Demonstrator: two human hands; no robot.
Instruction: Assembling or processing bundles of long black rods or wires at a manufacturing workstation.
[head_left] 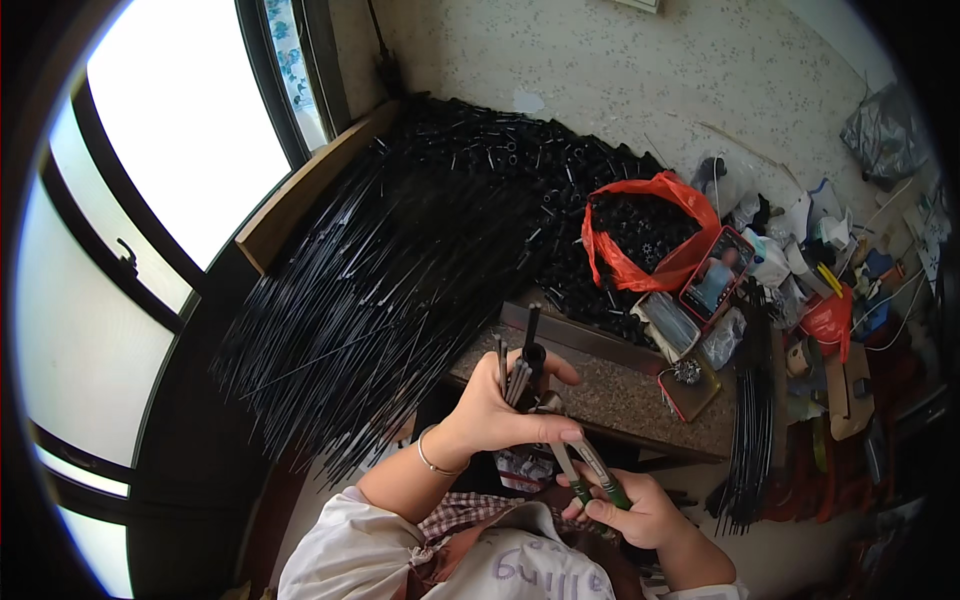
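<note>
Several thin dark rods [516,382] stand bunched in my left hand [497,412], together with a black tube-shaped part [534,356] near the index finger. The thumb of that hand stretches across toward the pliers. My right hand [640,512] is wrapped round a pair of pliers with green grips [617,493]. The metal arms of the pliers reach up and left, and their head lies close to the black part. Whether the jaws touch that part, I cannot tell.
A large heap of long black rods [350,290] spreads over the left side. Small black parts [510,140] are piled behind, some inside a red plastic bag [705,205]. A phone [718,277] leans at the right, near another rod bundle [752,430] and the worktop [610,385].
</note>
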